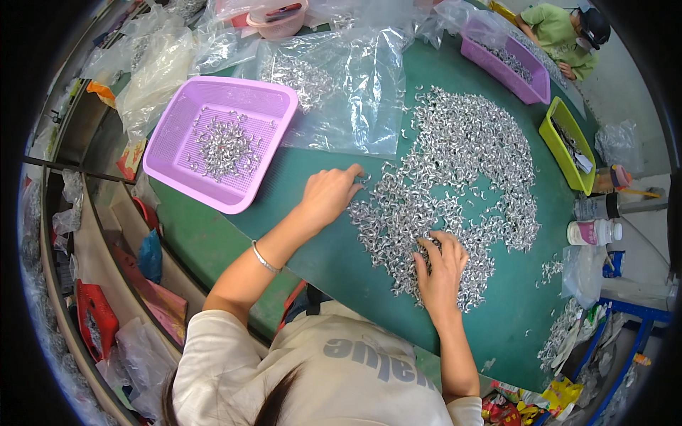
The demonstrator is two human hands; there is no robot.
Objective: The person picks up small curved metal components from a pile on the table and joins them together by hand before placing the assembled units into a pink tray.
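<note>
Small curved silvery metal pieces lie in a broad, loose heap on the green tabletop. My left hand is at the heap's left edge, thumb and index finger apart, with a stray piece just by their tips; its other fingers are curled and partly hidden. On the near part of the heap rests my right hand, its fingers spread and bent, fingertips among the pieces. Left of my left hand, a lilac perforated basket holds a smaller batch of similar pieces.
A clear plastic bag with more pieces lies beyond the basket. A purple basket and a yellow-green basket stand far right. White bottles line the right edge. Another person sits at the far right. Shelving runs along the left.
</note>
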